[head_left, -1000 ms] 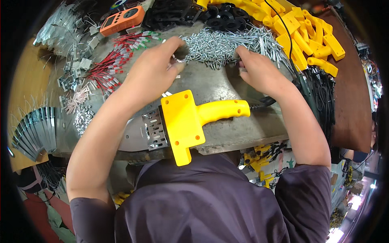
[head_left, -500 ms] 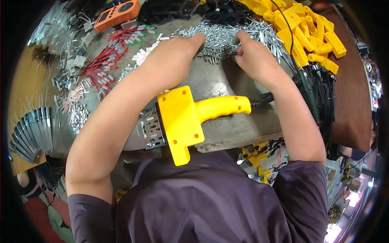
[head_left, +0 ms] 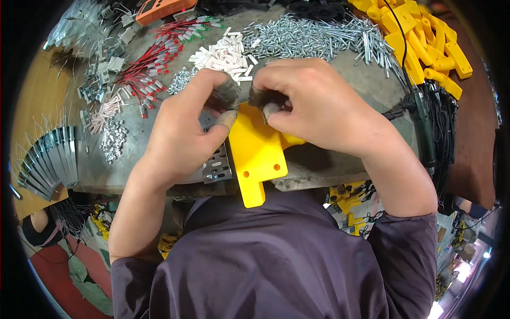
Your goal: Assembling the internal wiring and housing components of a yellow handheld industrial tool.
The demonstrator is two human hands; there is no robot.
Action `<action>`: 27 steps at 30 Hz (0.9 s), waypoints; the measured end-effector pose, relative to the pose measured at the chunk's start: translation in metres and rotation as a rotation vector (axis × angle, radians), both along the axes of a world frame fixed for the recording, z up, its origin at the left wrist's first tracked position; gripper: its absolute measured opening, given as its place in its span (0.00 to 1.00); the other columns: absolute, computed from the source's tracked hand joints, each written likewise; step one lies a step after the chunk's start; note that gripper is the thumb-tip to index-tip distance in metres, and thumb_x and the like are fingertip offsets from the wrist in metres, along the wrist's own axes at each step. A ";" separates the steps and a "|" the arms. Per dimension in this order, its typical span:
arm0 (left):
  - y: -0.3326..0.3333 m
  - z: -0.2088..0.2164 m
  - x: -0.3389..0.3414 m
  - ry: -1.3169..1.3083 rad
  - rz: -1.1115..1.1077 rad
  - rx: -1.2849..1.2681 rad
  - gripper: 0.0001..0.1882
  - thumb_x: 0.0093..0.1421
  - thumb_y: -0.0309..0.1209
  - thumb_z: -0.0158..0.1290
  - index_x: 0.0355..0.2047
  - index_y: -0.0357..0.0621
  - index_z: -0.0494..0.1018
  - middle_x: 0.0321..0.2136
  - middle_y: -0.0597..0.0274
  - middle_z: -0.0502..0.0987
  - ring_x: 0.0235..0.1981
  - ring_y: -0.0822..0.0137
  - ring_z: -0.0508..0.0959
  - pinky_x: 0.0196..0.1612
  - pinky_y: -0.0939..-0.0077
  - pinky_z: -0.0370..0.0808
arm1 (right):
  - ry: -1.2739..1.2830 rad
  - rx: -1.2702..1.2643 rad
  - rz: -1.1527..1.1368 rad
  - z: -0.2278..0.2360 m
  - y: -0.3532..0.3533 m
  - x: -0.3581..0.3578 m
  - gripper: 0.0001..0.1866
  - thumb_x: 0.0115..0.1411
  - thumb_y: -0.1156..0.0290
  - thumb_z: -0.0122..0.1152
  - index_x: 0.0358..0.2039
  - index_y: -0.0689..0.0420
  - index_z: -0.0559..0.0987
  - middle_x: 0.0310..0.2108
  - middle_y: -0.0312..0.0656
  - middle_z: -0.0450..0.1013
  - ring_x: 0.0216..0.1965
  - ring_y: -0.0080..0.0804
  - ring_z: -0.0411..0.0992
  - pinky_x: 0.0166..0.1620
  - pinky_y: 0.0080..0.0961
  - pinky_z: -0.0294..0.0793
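A yellow pistol-grip plastic housing lies on the grey bench before me, with a perforated metal plate at its left side. My left hand is at the housing's upper left corner, thumb and fingers curled into a pinch. Across from it, my right hand pinches over the upper right part and covers most of the handle. Dark smudges mark the fingertips of both hands. Whatever they hold is too small or hidden to make out. Beyond them lie a heap of silver screws and white ceramic-looking pieces.
Red-wired indicator lights and small nuts lie to the left, below an orange meter. Yellow handle shells pile up at the far right. A dark electric screwdriver rests beside black cords. Metal strips fan out at far left.
Both hands have come back from the screw heap to the top of the yellow housing. The view has shifted slightly, and the white pieces are now uncovered.
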State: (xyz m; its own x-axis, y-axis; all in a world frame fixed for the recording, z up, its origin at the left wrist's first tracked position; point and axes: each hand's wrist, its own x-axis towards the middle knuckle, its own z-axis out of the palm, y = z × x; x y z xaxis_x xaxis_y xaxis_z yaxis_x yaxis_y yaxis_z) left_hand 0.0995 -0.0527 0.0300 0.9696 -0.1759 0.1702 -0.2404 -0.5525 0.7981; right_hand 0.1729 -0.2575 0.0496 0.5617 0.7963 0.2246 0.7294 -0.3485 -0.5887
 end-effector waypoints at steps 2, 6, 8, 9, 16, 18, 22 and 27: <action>-0.001 -0.004 0.000 -0.118 -0.013 0.131 0.20 0.50 0.21 0.56 0.45 0.39 0.67 0.33 0.52 0.76 0.32 0.56 0.78 0.37 0.69 0.75 | -0.099 -0.066 0.018 -0.004 0.002 -0.002 0.08 0.44 0.78 0.58 0.28 0.64 0.76 0.30 0.52 0.74 0.35 0.51 0.74 0.39 0.38 0.74; 0.003 -0.011 -0.001 -0.185 -0.019 0.194 0.20 0.50 0.21 0.57 0.44 0.39 0.68 0.35 0.51 0.75 0.35 0.52 0.77 0.38 0.66 0.75 | -0.216 -0.017 0.073 -0.005 -0.005 -0.005 0.12 0.45 0.80 0.58 0.33 0.61 0.75 0.27 0.46 0.70 0.31 0.49 0.71 0.35 0.38 0.72; 0.009 -0.018 0.001 -0.314 -0.064 0.258 0.20 0.48 0.21 0.57 0.43 0.39 0.69 0.36 0.51 0.75 0.38 0.51 0.77 0.39 0.64 0.74 | -0.090 0.046 0.124 0.000 -0.009 -0.019 0.12 0.46 0.81 0.59 0.34 0.60 0.75 0.27 0.45 0.70 0.30 0.48 0.71 0.34 0.38 0.72; 0.011 -0.017 -0.001 -0.310 -0.058 0.259 0.20 0.48 0.21 0.57 0.43 0.39 0.69 0.36 0.51 0.75 0.38 0.51 0.77 0.39 0.64 0.74 | 0.027 0.111 0.169 0.003 -0.012 -0.031 0.13 0.47 0.81 0.60 0.35 0.59 0.76 0.27 0.45 0.71 0.29 0.47 0.71 0.33 0.38 0.72; 0.006 -0.013 0.001 -0.252 -0.061 0.229 0.16 0.50 0.19 0.57 0.39 0.36 0.69 0.31 0.55 0.76 0.34 0.61 0.78 0.41 0.71 0.74 | -0.095 0.029 0.208 0.006 -0.025 -0.056 0.17 0.45 0.79 0.64 0.39 0.60 0.79 0.25 0.41 0.73 0.26 0.36 0.73 0.29 0.30 0.73; 0.004 -0.010 0.000 -0.188 -0.057 0.194 0.16 0.50 0.18 0.56 0.40 0.36 0.68 0.32 0.57 0.76 0.35 0.63 0.77 0.42 0.72 0.73 | -0.117 0.194 0.147 -0.001 -0.030 -0.049 0.18 0.44 0.77 0.65 0.40 0.60 0.79 0.25 0.41 0.74 0.25 0.35 0.73 0.29 0.30 0.73; 0.006 -0.017 0.002 0.075 0.012 -0.115 0.17 0.53 0.21 0.56 0.43 0.37 0.67 0.35 0.60 0.75 0.37 0.69 0.75 0.44 0.74 0.71 | -0.053 0.009 -0.187 -0.005 -0.041 0.005 0.10 0.54 0.77 0.56 0.38 0.56 0.74 0.29 0.49 0.75 0.34 0.50 0.74 0.35 0.41 0.73; -0.002 -0.007 0.026 0.119 -0.069 -0.172 0.18 0.54 0.24 0.56 0.45 0.35 0.67 0.34 0.61 0.74 0.36 0.71 0.74 0.42 0.73 0.72 | -0.406 -0.127 -0.057 -0.036 -0.037 0.053 0.13 0.53 0.79 0.54 0.41 0.59 0.72 0.31 0.48 0.76 0.36 0.52 0.74 0.39 0.42 0.74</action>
State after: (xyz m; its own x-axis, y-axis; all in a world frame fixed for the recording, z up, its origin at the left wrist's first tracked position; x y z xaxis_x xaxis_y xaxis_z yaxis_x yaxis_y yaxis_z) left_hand 0.1251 -0.0544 0.0228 0.9712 -0.2210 0.0887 -0.1716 -0.3915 0.9040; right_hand 0.2263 -0.2945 0.0133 0.4915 0.8023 0.3388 0.8707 -0.4458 -0.2076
